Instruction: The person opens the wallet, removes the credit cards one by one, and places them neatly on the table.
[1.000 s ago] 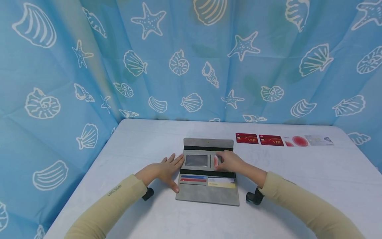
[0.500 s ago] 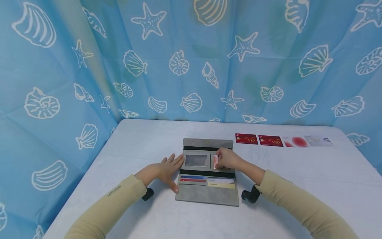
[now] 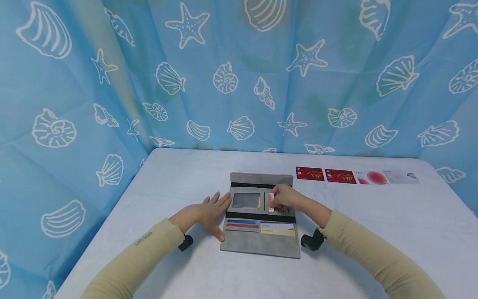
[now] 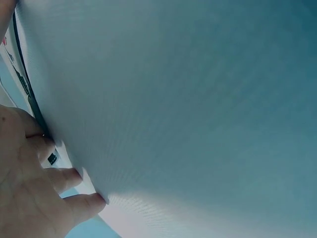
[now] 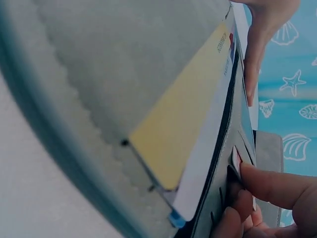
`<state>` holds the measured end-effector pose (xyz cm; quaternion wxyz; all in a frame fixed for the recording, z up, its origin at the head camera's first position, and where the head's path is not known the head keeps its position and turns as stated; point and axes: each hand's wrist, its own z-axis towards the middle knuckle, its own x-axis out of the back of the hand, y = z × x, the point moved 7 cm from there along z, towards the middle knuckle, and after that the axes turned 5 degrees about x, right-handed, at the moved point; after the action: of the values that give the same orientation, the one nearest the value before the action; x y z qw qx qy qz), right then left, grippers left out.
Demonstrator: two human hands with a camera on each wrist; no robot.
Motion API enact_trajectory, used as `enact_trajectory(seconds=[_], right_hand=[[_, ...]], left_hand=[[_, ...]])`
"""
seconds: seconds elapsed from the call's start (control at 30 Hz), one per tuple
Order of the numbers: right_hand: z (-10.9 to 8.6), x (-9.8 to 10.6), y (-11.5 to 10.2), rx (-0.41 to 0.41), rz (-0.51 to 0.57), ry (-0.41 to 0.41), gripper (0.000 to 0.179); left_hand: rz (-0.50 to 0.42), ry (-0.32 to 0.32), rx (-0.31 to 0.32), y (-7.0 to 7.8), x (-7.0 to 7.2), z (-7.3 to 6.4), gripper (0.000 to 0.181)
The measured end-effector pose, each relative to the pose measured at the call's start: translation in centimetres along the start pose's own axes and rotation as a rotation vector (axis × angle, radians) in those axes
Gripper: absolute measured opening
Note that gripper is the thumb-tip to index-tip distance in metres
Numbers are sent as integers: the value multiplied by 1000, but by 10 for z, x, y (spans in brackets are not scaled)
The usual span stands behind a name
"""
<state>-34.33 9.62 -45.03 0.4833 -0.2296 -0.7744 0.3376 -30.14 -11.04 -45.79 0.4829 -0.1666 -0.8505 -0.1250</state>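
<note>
Reaches over the white counter [image 3: 257,278] from a beige left sleeve [image 3: 143,259] and a beige right sleeve [image 3: 377,253], with a left black device [image 3: 185,242] at one wrist and a right black device [image 3: 313,239] at the other. Has the grey wallet [image 3: 259,245] spread open on the counter, between the sleeves. Bears a blue card [image 3: 242,221] and a red card [image 3: 242,226] in the lower left slots, a yellow card [image 3: 278,233] overlapping a white card [image 3: 278,226] at lower right. Rests the left hand [image 3: 201,215] at the wallet's left edge, with fingers released, straight and fanned wide apart, touching that edge; cannot tell the firmness of the touch. Shows, beyond a black strip [image 3: 248,216], a clear window [image 3: 246,200] in the upper panel. Just right of the window, curls the right hand [image 3: 285,198] over the wallet, with fingers closed in a pinch on a red-and-white card [image 3: 271,202] at the upper right slot; cannot tell the card's depth inside, being partly hidden by the fingers. Past the wallet's far flap [image 3: 246,178], displays a row on the counter: first VIP card [image 3: 310,173], second VIP card [image 3: 340,176], red-circle card [image 3: 371,177], pale grey card [image 3: 400,177]. Hangs a blue curtain [image 3: 239,50] behind, printed with white shells and starfish.
</note>
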Motion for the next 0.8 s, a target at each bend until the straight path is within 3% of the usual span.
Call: enact_trajectory(seconds=[0.33,0.8], right_hand=[[5,2,1,-13,-33,2,21],[-5,12,11,16,78,-36,29]], left_hand=[[-5,4,-3,1,2,-1,123],[-3,8,-8,1,1,-2,122]])
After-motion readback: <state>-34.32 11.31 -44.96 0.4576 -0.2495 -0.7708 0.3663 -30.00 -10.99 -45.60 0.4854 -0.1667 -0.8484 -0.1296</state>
